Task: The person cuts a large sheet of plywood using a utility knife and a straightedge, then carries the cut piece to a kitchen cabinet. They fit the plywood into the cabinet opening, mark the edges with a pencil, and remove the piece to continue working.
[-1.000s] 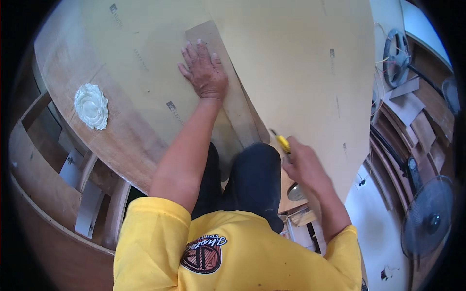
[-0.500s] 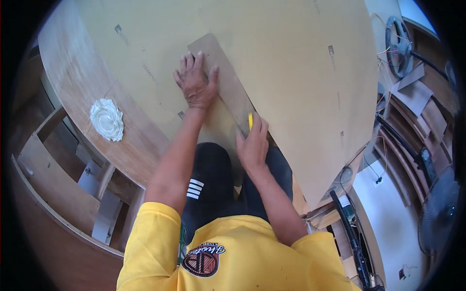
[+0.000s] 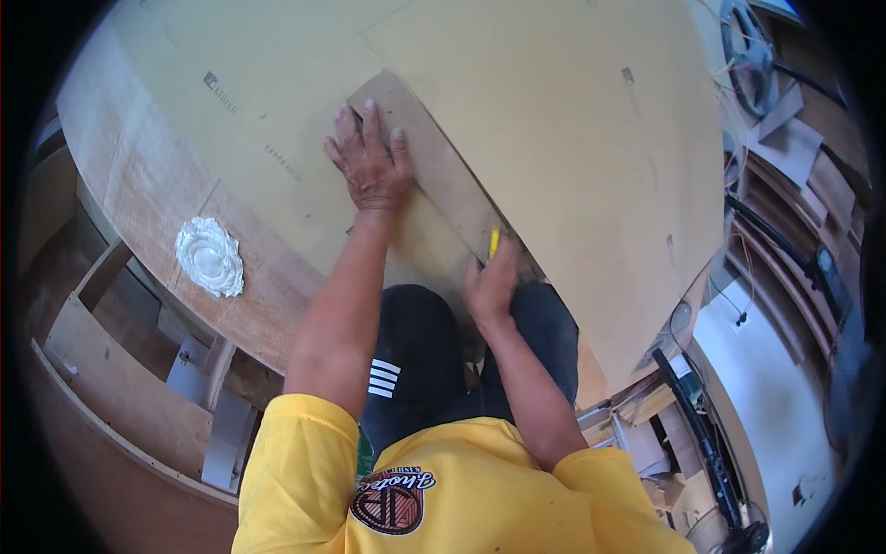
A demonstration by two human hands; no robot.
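Note:
My left hand (image 3: 374,171) lies with fingers spread on a narrow brown board (image 3: 434,162) and the pale yellow sheet beside it. My right hand (image 3: 491,282) grips a yellow-handled cutter (image 3: 495,242) low over the lower part of that board, near my knees; its blade is hidden or too small to make out. A larger pale sheet (image 3: 609,185) runs along the board's right side. To the left, a mound of white paste (image 3: 208,258) sits on the bare wooden band of the work surface.
Open wooden framework (image 3: 129,369) stands below the left edge. On the right are a pedestal fan head (image 3: 748,55), loose wires (image 3: 743,295), stacked curved offcuts (image 3: 784,212) and a black metal pole (image 3: 701,443). My knees are against the surface's near part.
My right hand with the cutter has swung in from the right onto the brown board's lower part. My left hand stays pressed on the board while the view has shifted slightly.

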